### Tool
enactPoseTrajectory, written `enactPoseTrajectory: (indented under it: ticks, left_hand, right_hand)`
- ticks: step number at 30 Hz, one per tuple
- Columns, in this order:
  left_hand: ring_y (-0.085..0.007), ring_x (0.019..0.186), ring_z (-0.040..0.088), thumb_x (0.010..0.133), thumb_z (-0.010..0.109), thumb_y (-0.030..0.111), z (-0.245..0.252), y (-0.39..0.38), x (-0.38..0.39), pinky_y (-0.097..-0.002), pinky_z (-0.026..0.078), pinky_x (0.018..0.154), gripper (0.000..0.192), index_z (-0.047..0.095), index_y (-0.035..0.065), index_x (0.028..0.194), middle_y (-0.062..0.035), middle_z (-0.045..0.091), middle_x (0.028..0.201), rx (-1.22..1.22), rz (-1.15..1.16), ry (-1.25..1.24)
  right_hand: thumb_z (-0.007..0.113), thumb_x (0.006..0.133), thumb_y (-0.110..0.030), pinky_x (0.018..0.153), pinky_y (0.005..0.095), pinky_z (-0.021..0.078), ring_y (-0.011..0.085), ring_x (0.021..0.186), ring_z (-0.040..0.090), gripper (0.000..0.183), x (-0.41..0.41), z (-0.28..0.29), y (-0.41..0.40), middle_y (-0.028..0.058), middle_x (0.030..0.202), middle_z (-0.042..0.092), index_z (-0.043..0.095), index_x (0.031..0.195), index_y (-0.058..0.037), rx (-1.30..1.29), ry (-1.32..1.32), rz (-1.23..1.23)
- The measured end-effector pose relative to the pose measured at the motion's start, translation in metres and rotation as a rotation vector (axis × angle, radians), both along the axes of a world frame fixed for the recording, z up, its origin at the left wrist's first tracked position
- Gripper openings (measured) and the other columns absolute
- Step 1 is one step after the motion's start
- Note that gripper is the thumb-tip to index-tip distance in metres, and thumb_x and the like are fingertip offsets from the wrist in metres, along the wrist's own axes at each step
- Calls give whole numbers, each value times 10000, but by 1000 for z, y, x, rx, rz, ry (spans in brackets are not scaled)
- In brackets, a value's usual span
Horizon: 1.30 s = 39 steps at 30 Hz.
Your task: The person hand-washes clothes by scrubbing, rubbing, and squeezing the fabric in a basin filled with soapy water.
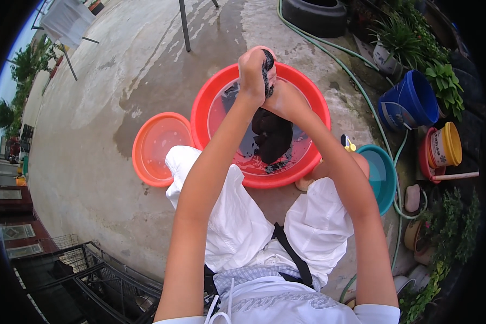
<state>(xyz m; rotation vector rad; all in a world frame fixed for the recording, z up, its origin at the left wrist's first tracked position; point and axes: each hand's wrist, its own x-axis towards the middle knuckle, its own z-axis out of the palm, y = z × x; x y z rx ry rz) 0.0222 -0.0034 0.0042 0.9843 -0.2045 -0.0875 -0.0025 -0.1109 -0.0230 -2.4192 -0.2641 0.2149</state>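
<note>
A large red plastic basin [205,133] stands on the concrete before me, holding water and soaked dark cloth [272,135]. Above its far rim my left hand [253,75] is closed around a bunched, wet black cloth [267,67]. My right hand [278,97] is just below and against it, gripping the lower part of the same cloth; its fingers are partly hidden. From the hands the cloth seems to hang down toward the dark heap in the basin, though the wrists cover part of it.
Left of the basin is a smaller orange-red basin [139,150] with water. To the right are a teal basin [390,190], a yellow-handled brush [348,143], a green hose [358,87], a blue bucket [423,101], a yellow bucket [451,143] and potted plants. A metal stand leg [184,28] rises beyond.
</note>
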Motion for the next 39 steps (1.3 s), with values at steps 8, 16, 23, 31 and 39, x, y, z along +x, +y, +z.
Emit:
enactPoseTrajectory:
  ticks: [8,16,23,31,39]
  left_hand:
    - [-175,563,461,759,418,205,9,4,5,-294,413,569,247,506,20,897,-73,445,596,31,-47,50]
    - [-141,657,509,772,604,150,20,10,4,-287,464,654,347,480,24,1071,-60,508,704,146,-170,-45]
    - [-133,572,584,777,698,187,15,-2,-3,-257,488,564,333,542,-12,994,-69,602,682,325,-124,20]
    - [-99,460,535,786,699,225,15,-3,-3,-231,450,450,233,556,42,761,-46,575,594,323,3,129]
    - [-69,352,399,779,709,243,17,-13,-5,-218,309,343,288,525,57,658,-6,480,484,258,73,99]
  right_hand:
    - [694,647,-147,807,302,455,206,881,604,444,6,6,-5,122,924,620,553,1038,7,641,257,154]
    - [712,675,-137,844,262,427,132,930,552,533,-3,26,-10,62,995,571,479,1141,-22,850,399,171]
    - [692,654,-128,794,273,450,141,901,573,387,-6,14,-3,33,945,609,586,1019,-54,677,361,158]
    - [690,663,-254,782,329,454,222,880,617,391,-5,10,1,98,906,647,607,979,-39,496,159,73]
    - [608,687,-431,747,402,462,326,846,623,440,-1,6,-10,154,854,657,621,913,-53,58,60,62]
